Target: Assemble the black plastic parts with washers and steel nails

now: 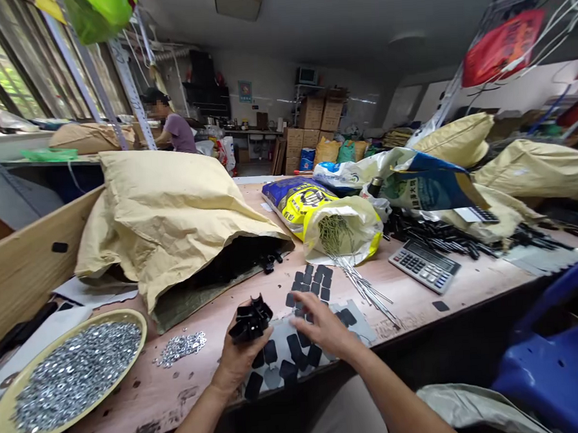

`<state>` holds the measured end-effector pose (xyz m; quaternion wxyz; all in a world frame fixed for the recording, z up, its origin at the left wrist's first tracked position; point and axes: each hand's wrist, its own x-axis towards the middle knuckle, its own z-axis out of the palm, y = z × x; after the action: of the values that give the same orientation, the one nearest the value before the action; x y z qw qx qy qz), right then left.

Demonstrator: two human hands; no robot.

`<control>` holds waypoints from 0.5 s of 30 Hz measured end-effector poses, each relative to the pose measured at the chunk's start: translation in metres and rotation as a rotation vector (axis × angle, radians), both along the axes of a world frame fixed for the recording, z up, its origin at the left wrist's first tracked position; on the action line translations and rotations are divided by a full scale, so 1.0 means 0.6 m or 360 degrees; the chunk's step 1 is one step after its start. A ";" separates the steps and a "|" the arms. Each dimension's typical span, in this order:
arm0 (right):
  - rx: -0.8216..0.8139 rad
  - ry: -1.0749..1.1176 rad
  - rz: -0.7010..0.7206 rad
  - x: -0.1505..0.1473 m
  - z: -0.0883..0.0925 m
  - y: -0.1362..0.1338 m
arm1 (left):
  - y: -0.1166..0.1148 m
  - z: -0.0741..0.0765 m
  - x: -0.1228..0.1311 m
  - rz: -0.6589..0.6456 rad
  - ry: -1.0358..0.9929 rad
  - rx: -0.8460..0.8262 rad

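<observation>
The left hand [242, 354] is clamped on a black plastic part [250, 318]. The right hand [321, 324] lies open over black pads [315, 287], just beside the left.

Both bare hands out in front of me
My left hand [238, 360] turned palm up, fingers curled in a grip; my right hand [324, 324] palm down, fingers spread

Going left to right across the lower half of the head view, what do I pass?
Round tray of small metal parts, loose metal parts, left hand holding black plastic part, right hand, calculator, blue plastic stool.
</observation>
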<state>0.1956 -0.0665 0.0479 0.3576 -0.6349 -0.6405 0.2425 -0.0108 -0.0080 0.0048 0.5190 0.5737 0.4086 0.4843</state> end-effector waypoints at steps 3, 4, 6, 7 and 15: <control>-0.0093 -0.0266 -0.0544 0.121 -0.021 -0.011 | -0.012 0.008 -0.010 0.0100 -0.0081 -0.0182; -0.0117 -0.0332 -0.0682 0.161 -0.028 -0.020 | -0.014 0.012 -0.012 0.0120 -0.0102 -0.0236; -0.0183 -0.0442 -0.0884 0.231 -0.040 -0.046 | -0.018 0.018 -0.012 0.0116 -0.0107 -0.0310; -0.0220 -0.0490 -0.0952 0.257 -0.046 -0.061 | -0.019 0.021 -0.009 0.0090 -0.0101 -0.0321; -0.0260 -0.0706 -0.1009 0.289 -0.081 -0.085 | -0.044 0.022 0.055 -0.0249 0.0100 -0.0047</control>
<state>0.3689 -0.1174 -0.0009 0.2160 -0.8645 -0.4530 0.0272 0.0222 -0.0343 0.0182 0.5505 0.6111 0.3857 0.4180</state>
